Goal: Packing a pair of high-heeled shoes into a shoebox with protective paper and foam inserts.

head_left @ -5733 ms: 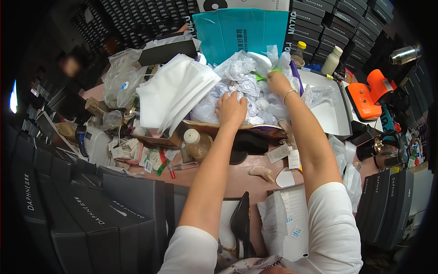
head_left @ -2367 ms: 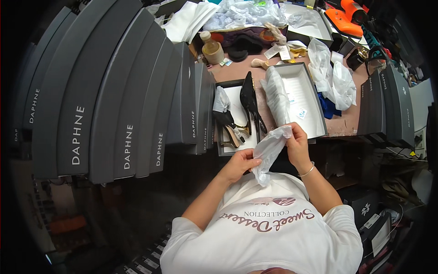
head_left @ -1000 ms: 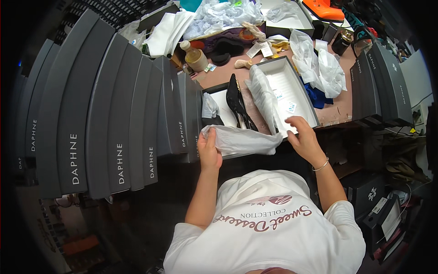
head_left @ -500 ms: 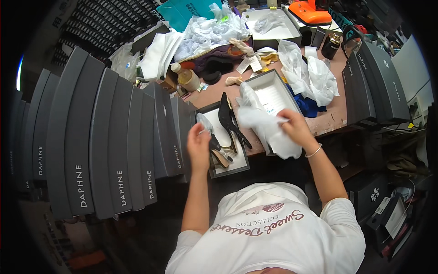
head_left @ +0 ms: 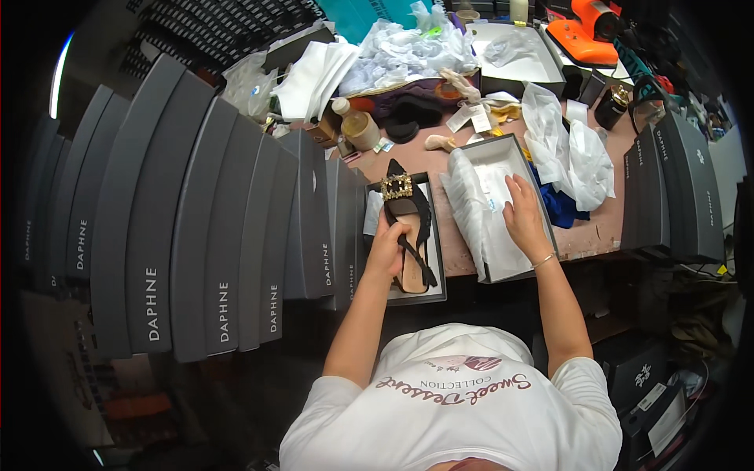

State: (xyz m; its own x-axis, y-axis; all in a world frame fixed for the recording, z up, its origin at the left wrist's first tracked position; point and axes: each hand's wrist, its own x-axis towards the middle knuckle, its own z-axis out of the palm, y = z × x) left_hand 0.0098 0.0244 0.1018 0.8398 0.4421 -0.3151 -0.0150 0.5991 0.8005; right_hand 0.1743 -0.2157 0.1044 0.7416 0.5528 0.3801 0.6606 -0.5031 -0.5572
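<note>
A black pointed shoe [head_left: 404, 206] with a gold jewelled buckle is in my left hand [head_left: 386, 248], fingers wrapped round its side near the strap. It is held above a dark grey shoebox [head_left: 437, 235] with a pale inside; the shoe and hand hide much of that box's contents. My right hand [head_left: 526, 220] has its fingers apart and holds nothing. It is over the right side of a second open shoebox [head_left: 503, 145], by the white paper lining. Crumpled white tissue paper [head_left: 467, 208] drapes over this box's left side.
Tall stacks of grey shoeboxes [head_left: 188, 228] crowd the left, and more boxes [head_left: 667, 188] stand at the right. Behind are a bottle [head_left: 360, 129], a heap of crumpled tissue [head_left: 416, 51], white plastic wrapping [head_left: 585, 157] and an orange device [head_left: 581, 39].
My left hand has taken hold of a shoe at the left box. My right hand has let go of the tissue paper, which lies along the right box. The view has shifted slightly.
</note>
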